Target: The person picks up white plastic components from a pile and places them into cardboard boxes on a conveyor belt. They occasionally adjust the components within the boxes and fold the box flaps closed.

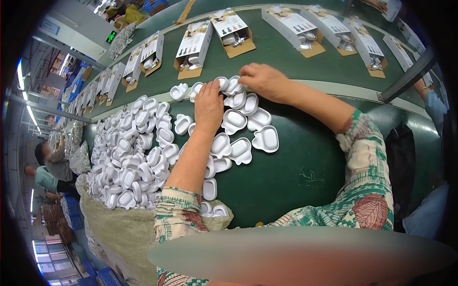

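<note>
Small white plastic pieces, shallow rounded cups with a notched tab, cover the green tabletop. My left hand (pixel 210 107) lies palm down over a few at the table's far edge, its fingers stretched out side by side and touching them. Just to its right, my right hand (pixel 265 82) is closed, thumb and fingertips pinching the rim of a white plastic piece (pixel 234 86). Nearer to me several more lie spread out, among them one white piece (pixel 265 139) at the right. The undersides of both hands are hidden.
A large heap of white pieces (pixel 129 157) sits at the left on a woven sack (pixel 109 233). Beyond the table's edge, a green conveyor belt (pixel 243 62) carries open printed boxes (pixel 194 47). A grey metal post (pixel 410 76) stands right. Other people work at left and right.
</note>
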Demonstrator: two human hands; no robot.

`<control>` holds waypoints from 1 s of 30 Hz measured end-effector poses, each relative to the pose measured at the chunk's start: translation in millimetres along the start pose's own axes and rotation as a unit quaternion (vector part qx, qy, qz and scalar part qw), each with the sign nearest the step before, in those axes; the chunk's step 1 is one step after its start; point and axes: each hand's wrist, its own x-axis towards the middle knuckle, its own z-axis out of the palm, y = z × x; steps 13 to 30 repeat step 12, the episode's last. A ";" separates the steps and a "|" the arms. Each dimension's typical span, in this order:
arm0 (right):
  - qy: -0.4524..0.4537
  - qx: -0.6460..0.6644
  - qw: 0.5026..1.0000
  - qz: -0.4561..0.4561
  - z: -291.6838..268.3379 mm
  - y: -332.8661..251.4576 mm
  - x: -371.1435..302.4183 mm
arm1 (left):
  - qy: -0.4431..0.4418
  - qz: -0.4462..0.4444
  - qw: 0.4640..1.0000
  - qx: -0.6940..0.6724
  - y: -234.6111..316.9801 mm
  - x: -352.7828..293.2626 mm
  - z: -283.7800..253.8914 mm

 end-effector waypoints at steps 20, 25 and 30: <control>-0.023 -0.215 0.972 0.097 -24.7 76.6 -6.6 | -0.018 -0.082 0.995 -0.052 6.8 3.1 -2.3; -0.023 -0.215 0.972 0.097 -24.7 76.6 -6.6 | -0.018 -0.082 0.995 -0.052 6.8 3.1 -2.3; -0.023 -0.215 0.972 0.097 -24.7 76.6 -6.6 | -0.018 -0.082 0.995 -0.052 6.8 3.1 -2.3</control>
